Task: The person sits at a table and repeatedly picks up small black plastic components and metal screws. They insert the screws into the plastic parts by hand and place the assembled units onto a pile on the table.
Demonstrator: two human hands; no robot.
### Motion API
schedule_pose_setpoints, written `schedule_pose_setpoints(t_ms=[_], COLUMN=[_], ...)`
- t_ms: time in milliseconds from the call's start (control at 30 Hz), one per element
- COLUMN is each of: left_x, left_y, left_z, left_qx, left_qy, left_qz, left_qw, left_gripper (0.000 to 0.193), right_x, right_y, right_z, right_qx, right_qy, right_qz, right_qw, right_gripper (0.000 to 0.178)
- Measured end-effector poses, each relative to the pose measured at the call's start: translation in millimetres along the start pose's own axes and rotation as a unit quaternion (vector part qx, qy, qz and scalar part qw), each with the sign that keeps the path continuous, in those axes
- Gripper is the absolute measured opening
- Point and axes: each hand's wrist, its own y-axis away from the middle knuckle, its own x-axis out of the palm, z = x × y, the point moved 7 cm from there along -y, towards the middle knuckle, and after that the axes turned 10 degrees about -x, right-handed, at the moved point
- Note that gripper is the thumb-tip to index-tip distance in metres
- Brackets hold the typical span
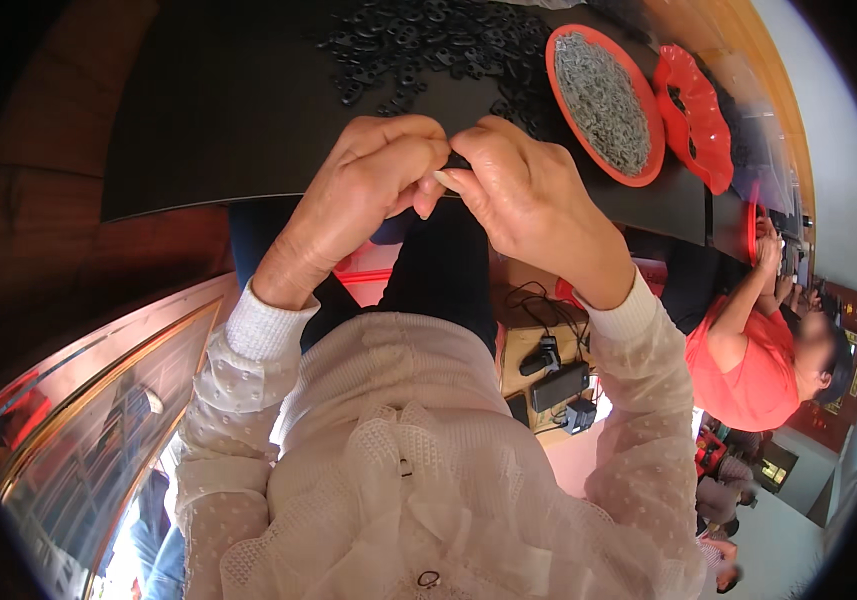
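Close together over the near edge of the dark table [208, 120], my two hands meet at a small black piece [457, 161]. My left hand [368, 185] is closed, its fingers curled at the left end of the piece. My right hand [528, 190] pinches the same piece between thumb and finger. Most of it is hidden by my fingers. Beyond my hands lies a loose heap of small black plastic parts [438, 40] with holes in them.
An orange-red bowl [657, 150] full of small grey metal parts stands right of the heap. Beside it is a red wavy-rimmed dish [713, 140]. A person in a red shirt [748, 370] sits at the right. Below, a box [518, 345] carries black devices and cables.
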Motion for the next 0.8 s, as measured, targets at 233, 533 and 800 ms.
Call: schedule_pose_setpoints(t_ms=[233,533,800], left_x=[5.0,11.6,12.2], left_y=[-0.3,-0.8,0.9], left_z=[-0.9,-1.1,5.5], left_qx=[0.025,0.041,0.001], left_qy=[-0.037,-0.049,-0.011], left_qz=[0.012,0.018,0.019], left_qw=[0.999,0.998,1.000], left_gripper=[0.030,0.031,0.031], right_x=[-34.4,-210.7,-155.0], right_y=[13.1,148.9,117.3], right_z=[-23.3,-196.6,-174.4], right_qx=[0.204,0.371,0.364], right_qy=[-0.059,0.229,0.137], right_qz=[-0.023,-0.106,-0.070], right_qw=[0.977,0.894,0.919], right_gripper=[0.017,0.031,0.033])
